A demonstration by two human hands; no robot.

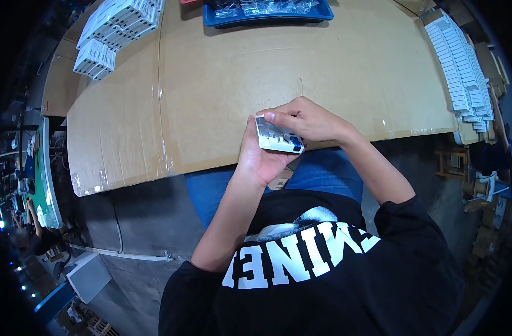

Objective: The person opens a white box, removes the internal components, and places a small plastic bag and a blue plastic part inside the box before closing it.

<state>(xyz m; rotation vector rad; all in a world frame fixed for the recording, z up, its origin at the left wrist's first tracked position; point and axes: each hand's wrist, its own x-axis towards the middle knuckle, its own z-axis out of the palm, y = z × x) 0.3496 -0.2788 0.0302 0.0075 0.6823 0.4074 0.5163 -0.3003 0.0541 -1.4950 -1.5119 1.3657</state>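
A small white rectangular box with a shiny, clear-looking top and a dark blue patch at one corner is held between my hands, over the table's front edge. My left hand cradles it from below and from the left side. From the right, my right hand grips its upper edge, thumb on the top face near the far left corner. The fingers under the box are hidden. I cannot make out what lies beneath the shiny top.
Brown cardboard covers the table. A blue tray of clear plastic pieces stands at the far side. White slotted blocks are stacked at the far left, and small white boxes along the right edge. Another person's arm shows far left.
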